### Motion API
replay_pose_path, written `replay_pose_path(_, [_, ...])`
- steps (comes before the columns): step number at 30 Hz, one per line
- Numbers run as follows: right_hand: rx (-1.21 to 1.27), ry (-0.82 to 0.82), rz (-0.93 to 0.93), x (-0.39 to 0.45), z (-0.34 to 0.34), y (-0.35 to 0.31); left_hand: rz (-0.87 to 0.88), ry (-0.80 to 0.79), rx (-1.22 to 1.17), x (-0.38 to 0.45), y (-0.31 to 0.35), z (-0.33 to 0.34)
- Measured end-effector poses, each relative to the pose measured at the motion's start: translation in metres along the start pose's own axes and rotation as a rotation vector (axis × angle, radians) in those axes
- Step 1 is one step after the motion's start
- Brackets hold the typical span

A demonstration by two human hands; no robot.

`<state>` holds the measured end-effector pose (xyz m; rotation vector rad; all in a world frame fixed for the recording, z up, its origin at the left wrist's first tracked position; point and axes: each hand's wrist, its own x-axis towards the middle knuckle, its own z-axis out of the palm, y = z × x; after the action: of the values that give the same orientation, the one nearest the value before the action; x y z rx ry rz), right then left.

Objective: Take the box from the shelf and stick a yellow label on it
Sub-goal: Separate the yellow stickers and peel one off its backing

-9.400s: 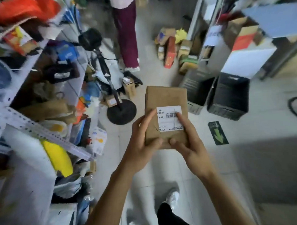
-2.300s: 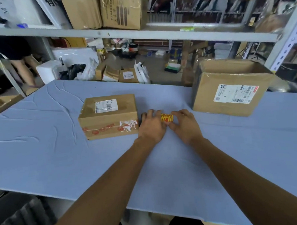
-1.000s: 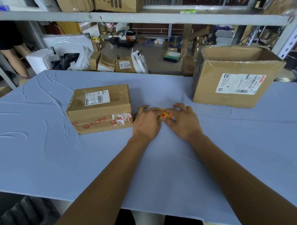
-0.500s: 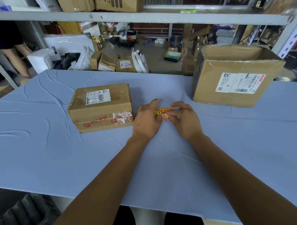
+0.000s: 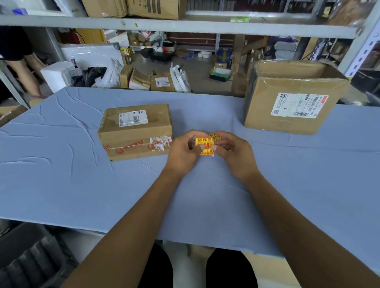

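I see a wide table covered in wrinkled pale blue sheet [image 5: 55, 182] spanning the view, under a grey metal shelf rail [image 5: 179, 24] that carries brown cartons.

The largest item on the table is an open-topped brown cardboard carton [image 5: 291, 100] at the far right, well apart from both hands. Its front face bears a white shipping label with barcodes and a red corner tab [image 5: 299, 105]; I cannot read its print. I cannot tell what the carton holds.

The task item, a smaller sealed brown cardboard box [image 5: 136, 131], lies flat on the table just left of my left hand, near it but not touching. A white barcode label [image 5: 133, 118] sits on its top. Tape printed with red marks [image 5: 128, 147] runs along its front face, with a torn white patch at the right end. That print is not legible.

My left hand [image 5: 182, 154] and right hand [image 5: 235, 155] meet in front of me, above the table and to the right of the box. Both pinch a small yellow square sticker with red Chinese characters and a red glass symbol [image 5: 204, 145], thumb and fingertips closed on its left and right edges. More yellow sticker material [image 5: 215, 136] shows just behind it, by the right fingers.
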<state>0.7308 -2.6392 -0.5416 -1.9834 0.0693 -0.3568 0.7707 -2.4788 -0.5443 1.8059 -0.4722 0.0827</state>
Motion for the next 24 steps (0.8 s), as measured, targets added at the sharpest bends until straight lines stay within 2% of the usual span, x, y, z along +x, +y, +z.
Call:
replay_pose_path(3, [0.064,-0.047,0.017,-0.019,0.009,-0.009,-0.031,-0.064,-0.128,-0.022,0.004,-0.006])
replay_pose_path(14, [-0.034,-0.074,0.022,-0.075,0.033,-0.032,-0.130,0.240,-0.045,-0.089,0.010,-0.027])
replay_pose_path(24, [-0.050,-0.056,-0.013,-0.083,0.032,-0.034,-0.142,0.312,0.104,-0.094,0.018,-0.025])
